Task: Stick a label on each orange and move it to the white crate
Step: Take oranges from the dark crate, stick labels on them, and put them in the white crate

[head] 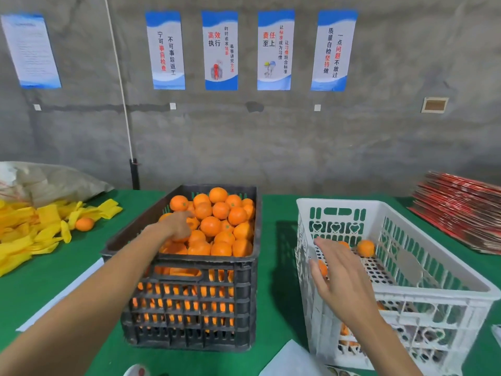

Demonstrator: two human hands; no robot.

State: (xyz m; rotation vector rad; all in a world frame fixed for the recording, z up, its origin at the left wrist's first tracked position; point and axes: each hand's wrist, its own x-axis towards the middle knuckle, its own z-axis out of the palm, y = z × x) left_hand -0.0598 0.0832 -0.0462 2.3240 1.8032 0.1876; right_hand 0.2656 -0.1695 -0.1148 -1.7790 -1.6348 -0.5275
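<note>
A black crate (189, 308) piled high with oranges (221, 210) stands in the middle of the green table. My left hand (176, 225) reaches into it from the left, fingers curled down over one orange (181, 238) on the heap. To the right is the white crate (433, 289) with an orange (366, 248) on its perforated floor. My right hand (339, 270) hovers inside its near left corner with fingers spread and nothing held. Another orange (322, 268) shows just beside its thumb; more fruit is partly hidden behind the hand.
A heap of yellow foam sleeves (29, 229) with a loose orange (84, 223) lies at the left, a grey sack (54, 183) behind it. Red flat cartons (461, 210) are stacked at the far right. White paper (292, 359) lies at the near edge.
</note>
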